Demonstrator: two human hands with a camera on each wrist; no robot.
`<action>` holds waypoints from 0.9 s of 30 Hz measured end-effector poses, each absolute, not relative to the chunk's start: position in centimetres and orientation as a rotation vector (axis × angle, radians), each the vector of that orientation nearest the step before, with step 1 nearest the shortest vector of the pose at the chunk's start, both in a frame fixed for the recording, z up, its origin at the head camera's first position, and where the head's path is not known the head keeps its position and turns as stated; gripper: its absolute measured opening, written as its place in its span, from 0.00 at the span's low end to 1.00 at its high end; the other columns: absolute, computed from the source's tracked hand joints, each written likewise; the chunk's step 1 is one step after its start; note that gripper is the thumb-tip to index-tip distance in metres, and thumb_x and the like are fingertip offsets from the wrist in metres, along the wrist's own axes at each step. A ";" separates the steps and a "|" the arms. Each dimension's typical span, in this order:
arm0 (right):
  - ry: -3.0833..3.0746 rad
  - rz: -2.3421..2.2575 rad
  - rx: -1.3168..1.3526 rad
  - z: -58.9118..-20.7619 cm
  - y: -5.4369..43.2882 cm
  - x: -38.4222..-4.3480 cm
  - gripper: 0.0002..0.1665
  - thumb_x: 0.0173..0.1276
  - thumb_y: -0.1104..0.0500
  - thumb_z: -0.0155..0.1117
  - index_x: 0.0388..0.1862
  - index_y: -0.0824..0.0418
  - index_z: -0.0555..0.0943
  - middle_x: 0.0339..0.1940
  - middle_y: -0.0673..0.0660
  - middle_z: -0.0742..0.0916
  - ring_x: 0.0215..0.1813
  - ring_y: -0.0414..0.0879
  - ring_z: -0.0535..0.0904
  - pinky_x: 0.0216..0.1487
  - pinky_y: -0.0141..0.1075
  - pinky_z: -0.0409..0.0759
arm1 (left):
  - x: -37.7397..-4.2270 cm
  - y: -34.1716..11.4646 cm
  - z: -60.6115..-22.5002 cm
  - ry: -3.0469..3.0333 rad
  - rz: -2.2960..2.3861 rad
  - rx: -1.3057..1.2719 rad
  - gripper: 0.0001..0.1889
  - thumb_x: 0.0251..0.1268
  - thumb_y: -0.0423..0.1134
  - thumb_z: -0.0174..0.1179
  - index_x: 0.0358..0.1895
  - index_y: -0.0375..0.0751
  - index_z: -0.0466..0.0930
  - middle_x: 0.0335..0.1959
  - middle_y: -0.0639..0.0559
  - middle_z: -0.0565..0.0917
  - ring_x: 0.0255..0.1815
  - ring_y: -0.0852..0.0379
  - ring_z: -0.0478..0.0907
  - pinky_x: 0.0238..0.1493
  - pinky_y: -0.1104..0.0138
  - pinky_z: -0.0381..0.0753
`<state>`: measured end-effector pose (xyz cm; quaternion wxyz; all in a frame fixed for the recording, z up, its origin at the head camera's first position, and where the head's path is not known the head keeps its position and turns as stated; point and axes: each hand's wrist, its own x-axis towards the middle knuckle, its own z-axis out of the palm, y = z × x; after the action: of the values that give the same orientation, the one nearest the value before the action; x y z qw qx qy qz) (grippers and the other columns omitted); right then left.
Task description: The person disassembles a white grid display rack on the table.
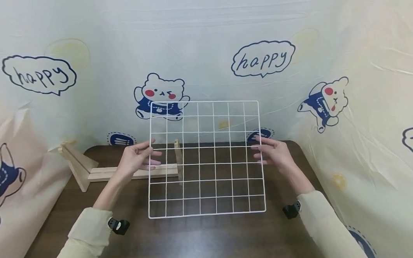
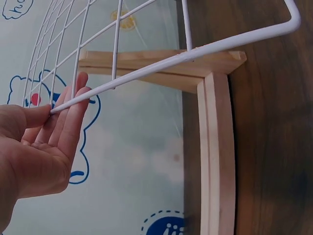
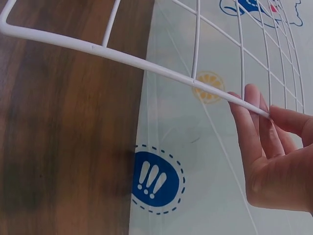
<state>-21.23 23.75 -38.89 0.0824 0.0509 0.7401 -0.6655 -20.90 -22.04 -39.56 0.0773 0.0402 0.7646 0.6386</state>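
Note:
A white wire grid panel [image 1: 207, 164] is held up over the table, its face toward me. My left hand [image 1: 135, 160] pinches its left edge rod between thumb and fingers; the left wrist view shows the thumb on one side of the rod [image 2: 146, 70]. On the opposite edge, my right hand [image 1: 275, 153] pinches the rod [image 3: 161, 71] in the same manner. Behind the panel's left part stands a wooden frame [image 1: 103, 173], two upright end pieces joined by a grooved bar. The frame's right end piece [image 1: 178, 161] shows through the wires.
The dark brown wooden table [image 1: 205, 242] stretches beneath both arms. A pale printed cloth [image 1: 202, 39] with bears and speech bubbles hangs behind and at both sides. Each wrist carries a small black camera [image 1: 120, 226].

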 end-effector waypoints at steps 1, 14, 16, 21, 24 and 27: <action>2.214 -1.985 0.151 -38.9 23.9 -21.2 0.25 0.72 0.61 0.59 0.67 0.60 0.72 0.52 0.61 0.85 0.42 0.52 0.86 0.43 0.46 0.85 | -20.9 -21.9 -39.7 2.276 1.925 0.130 0.24 0.76 0.37 0.49 0.72 0.40 0.62 0.51 0.29 0.79 0.36 0.44 0.86 0.38 0.52 0.84; 2.123 -1.926 0.092 -39.8 27.0 -20.8 0.25 0.74 0.62 0.56 0.68 0.66 0.69 0.51 0.60 0.86 0.43 0.50 0.86 0.46 0.48 0.84 | -20.9 -20.2 -40.9 2.142 1.981 0.182 0.18 0.76 0.37 0.50 0.60 0.30 0.70 0.48 0.34 0.83 0.38 0.41 0.85 0.40 0.48 0.82; 2.108 -1.909 0.076 -40.0 27.5 -20.7 0.25 0.74 0.62 0.55 0.68 0.66 0.69 0.49 0.58 0.87 0.44 0.51 0.86 0.47 0.49 0.84 | -20.9 -19.9 -41.1 2.119 1.988 0.174 0.17 0.76 0.37 0.50 0.60 0.30 0.70 0.48 0.33 0.83 0.38 0.42 0.85 0.42 0.46 0.81; 2.083 -1.887 0.038 -40.2 28.6 -20.3 0.25 0.74 0.63 0.54 0.68 0.67 0.67 0.50 0.61 0.86 0.45 0.52 0.85 0.47 0.50 0.83 | -20.6 -19.2 -41.7 2.051 1.997 0.175 0.18 0.76 0.35 0.50 0.61 0.28 0.69 0.49 0.30 0.81 0.39 0.39 0.85 0.41 0.46 0.82; 2.091 -1.880 0.034 -40.1 29.3 -20.0 0.26 0.74 0.63 0.54 0.69 0.68 0.66 0.52 0.63 0.85 0.44 0.52 0.85 0.47 0.51 0.83 | -20.3 -18.8 -42.0 2.014 1.998 0.200 0.18 0.76 0.35 0.49 0.62 0.28 0.68 0.49 0.29 0.81 0.40 0.36 0.84 0.38 0.48 0.84; 2.096 -1.883 0.033 -40.0 29.9 -19.9 0.26 0.74 0.63 0.55 0.69 0.68 0.67 0.53 0.65 0.84 0.43 0.51 0.85 0.48 0.52 0.83 | -20.1 -18.2 -42.1 2.010 2.006 0.230 0.17 0.76 0.35 0.49 0.61 0.28 0.68 0.49 0.28 0.81 0.41 0.32 0.82 0.36 0.48 0.84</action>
<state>-19.86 29.85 -40.03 0.1612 0.0117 0.7342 -0.6594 -20.13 -18.24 -42.13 0.1457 0.0798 0.6979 0.6967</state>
